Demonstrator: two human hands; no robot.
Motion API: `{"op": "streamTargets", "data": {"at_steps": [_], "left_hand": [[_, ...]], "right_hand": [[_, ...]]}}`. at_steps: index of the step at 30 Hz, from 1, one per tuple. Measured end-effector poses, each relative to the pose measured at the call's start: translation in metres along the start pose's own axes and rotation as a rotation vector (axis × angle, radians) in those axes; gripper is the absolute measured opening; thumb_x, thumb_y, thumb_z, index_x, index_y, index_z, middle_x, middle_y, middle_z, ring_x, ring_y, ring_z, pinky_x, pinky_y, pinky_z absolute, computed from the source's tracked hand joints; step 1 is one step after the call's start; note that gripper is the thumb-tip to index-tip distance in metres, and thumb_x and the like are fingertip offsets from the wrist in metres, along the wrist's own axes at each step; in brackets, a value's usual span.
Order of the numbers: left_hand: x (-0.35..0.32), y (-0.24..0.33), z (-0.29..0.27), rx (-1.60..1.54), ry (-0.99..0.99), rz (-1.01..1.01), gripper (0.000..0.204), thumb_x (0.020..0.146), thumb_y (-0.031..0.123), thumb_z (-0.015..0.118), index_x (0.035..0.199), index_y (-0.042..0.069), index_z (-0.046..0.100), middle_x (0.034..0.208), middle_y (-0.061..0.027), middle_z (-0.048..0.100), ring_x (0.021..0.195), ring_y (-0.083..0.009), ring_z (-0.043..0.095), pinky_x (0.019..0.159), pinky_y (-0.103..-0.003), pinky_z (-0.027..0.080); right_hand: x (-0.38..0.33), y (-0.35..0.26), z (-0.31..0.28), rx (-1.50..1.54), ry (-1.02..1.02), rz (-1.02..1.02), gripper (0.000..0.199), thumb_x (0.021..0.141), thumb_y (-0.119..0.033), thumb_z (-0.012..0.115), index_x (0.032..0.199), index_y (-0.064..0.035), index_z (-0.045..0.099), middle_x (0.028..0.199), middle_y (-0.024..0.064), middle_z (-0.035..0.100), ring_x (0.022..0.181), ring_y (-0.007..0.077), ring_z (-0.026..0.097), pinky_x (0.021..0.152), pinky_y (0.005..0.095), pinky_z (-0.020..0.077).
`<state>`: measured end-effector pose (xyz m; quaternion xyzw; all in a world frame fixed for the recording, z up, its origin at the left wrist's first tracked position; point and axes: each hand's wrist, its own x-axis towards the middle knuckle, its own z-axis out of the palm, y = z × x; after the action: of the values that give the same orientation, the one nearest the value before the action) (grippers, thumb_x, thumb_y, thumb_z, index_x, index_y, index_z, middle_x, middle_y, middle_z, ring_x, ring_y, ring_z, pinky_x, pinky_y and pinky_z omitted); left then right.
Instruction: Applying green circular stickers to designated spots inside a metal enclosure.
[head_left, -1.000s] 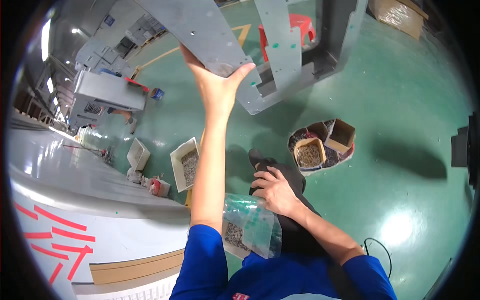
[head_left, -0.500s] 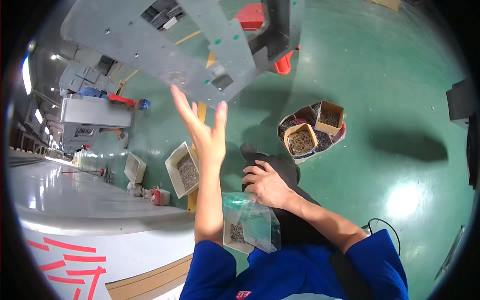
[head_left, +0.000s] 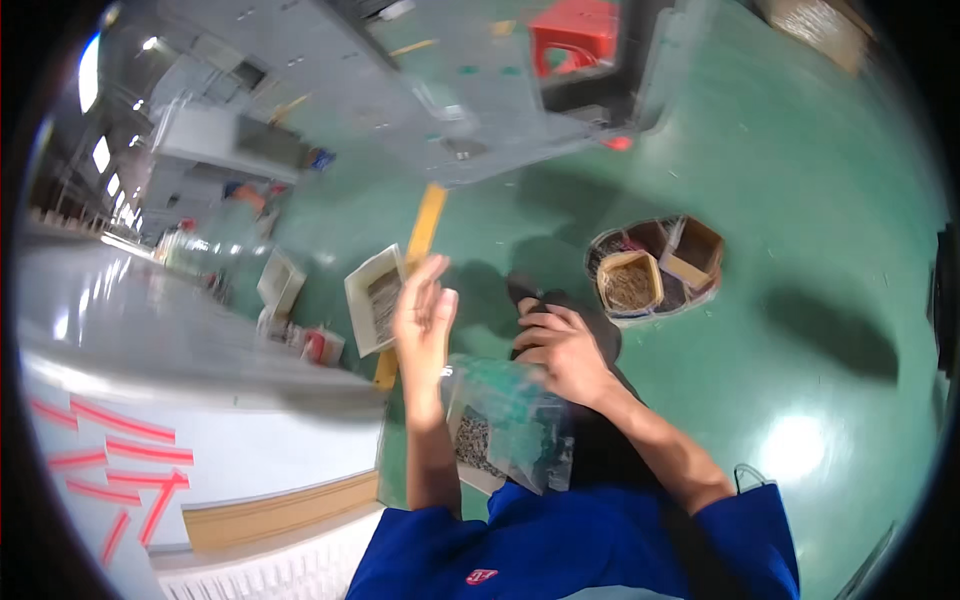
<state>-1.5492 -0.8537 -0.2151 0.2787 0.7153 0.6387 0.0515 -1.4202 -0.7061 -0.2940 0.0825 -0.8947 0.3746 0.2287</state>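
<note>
My right hand (head_left: 562, 352) grips the top of a clear plastic bag (head_left: 505, 425) that hangs in front of my lap with small dark pieces in its bottom. My left hand (head_left: 423, 322) is raised beside the bag, palm turned inward, fingers apart and holding nothing; it is blurred. Above both hands hangs a large grey metal panel (head_left: 470, 90) with holes and small fittings. The left hand is well below it and not touching it.
A white tray of small parts (head_left: 372, 300) lies on the green floor beside a yellow line (head_left: 418, 250). A round bin with cardboard boxes (head_left: 655, 270) sits to the right, a red stool (head_left: 572, 30) at the top. A grey-white surface with red stripes (head_left: 110, 440) fills the left.
My left hand has come down from the grey panel overhead to beside the bag. The view has tilted, so the panel sits higher in the picture. My right hand keeps hold of the bag.
</note>
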Motion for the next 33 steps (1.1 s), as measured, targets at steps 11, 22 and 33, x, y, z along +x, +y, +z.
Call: {"op": "streamTargets", "data": {"at_steps": [11, 22, 33], "left_hand": [[-0.04, 0.0, -0.005, -0.315, -0.477, -0.262, 0.059, 0.078, 0.014, 0.072, 0.128, -0.002, 0.045, 0.112, -0.0128, 0.061, 0.092, -0.0149, 0.06, 0.076, -0.031, 0.05], [-0.033, -0.014, 0.017, -0.068, -0.282, -0.327, 0.017, 0.079, 0.012, 0.071, 0.088, -0.002, 0.065, 0.078, -0.0071, 0.067, 0.066, -0.0103, 0.062, 0.06, -0.025, 0.05], [-0.049, -0.047, 0.0, -0.304, -0.059, -0.438, 0.022, 0.084, 0.006, 0.065, 0.104, 0.0, 0.06, 0.096, -0.0045, 0.063, 0.084, -0.0121, 0.059, 0.077, -0.027, 0.048]], "right_hand": [[-0.019, -0.007, -0.001, 1.011, 0.301, 0.746, 0.016, 0.076, -0.006, 0.068, 0.091, 0.0008, 0.068, 0.094, 0.0089, 0.067, 0.092, 0.019, 0.06, 0.096, 0.0369, 0.039], [-0.019, -0.024, -0.13, 0.308, -0.055, 0.355, 0.041, 0.072, -0.029, 0.073, 0.094, 0.0035, 0.061, 0.09, 0.0141, 0.065, 0.084, 0.0244, 0.063, 0.076, 0.0358, 0.0499], [-0.084, -0.144, -0.226, 0.833, -0.634, -0.802, 0.029, 0.08, -0.028, 0.056, 0.094, -0.003, 0.057, 0.085, 0.0073, 0.06, 0.073, 0.0171, 0.058, 0.065, 0.0291, 0.0449]]}}
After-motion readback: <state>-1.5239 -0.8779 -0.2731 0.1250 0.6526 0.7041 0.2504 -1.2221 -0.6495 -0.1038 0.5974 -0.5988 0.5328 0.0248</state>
